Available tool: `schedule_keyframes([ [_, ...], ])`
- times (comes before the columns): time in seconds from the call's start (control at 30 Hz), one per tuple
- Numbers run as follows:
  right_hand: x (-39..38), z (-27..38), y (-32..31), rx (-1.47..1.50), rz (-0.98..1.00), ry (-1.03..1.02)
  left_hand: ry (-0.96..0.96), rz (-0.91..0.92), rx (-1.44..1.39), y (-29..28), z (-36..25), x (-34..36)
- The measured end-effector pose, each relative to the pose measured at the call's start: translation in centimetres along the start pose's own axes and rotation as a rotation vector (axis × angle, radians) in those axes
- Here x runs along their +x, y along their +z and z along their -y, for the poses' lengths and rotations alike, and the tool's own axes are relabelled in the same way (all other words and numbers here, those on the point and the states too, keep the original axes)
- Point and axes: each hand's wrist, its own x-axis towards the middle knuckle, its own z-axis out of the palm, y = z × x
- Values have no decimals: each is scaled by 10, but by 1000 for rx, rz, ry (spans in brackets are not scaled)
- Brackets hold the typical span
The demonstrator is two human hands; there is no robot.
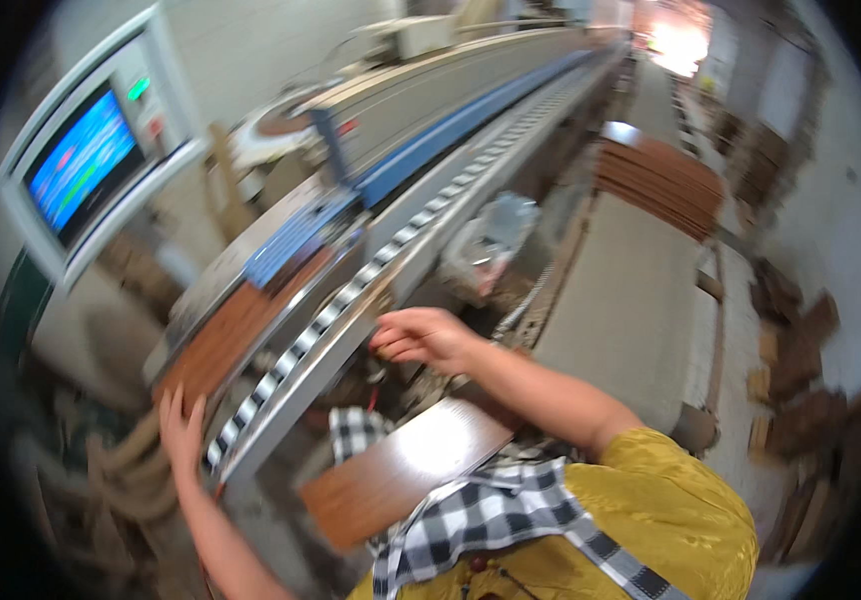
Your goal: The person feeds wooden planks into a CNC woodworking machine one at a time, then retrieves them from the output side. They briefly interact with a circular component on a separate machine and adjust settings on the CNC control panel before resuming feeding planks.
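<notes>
Brown panel point(236, 335) lies on the machine point(421, 150) bed, at its near end beside the checkered belt point(351, 295). Left hand point(183, 432) presses flat on the panel's near edge, fingers spread, gripping nothing. Right hand point(426, 338) hovers by the belt, fingers loosely curled, empty. Second panel point(406, 468) sits across the lap.

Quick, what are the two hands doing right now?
Left hand: open, flat against the end of the brown board on the machine.
Right hand: fingers loosely curled, holding nothing.

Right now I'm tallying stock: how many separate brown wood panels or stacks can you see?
3: one panel on the machine under the left hand, one panel at the person's waist, one stack beyond. Others may be hidden.
</notes>
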Motion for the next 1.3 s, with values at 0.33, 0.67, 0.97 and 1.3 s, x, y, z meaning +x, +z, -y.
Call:
schedule_keyframes([
  [0.33, -53, -21, -62, 28, -164, -32, -201, -88, 15, -7, 31, -3],
  [0.67, -32, 6, -21, -104, -100, -63, -178, -120, 132, 6, -9, 4],
  [0.97, 23, 35, 55, -381, 92, -61, -105, -73, 28, 40, -60, 34],
  [1.3, 110, 61, 152, -908, 371, -188, -200, -448, -309, 62, -14, 124],
])
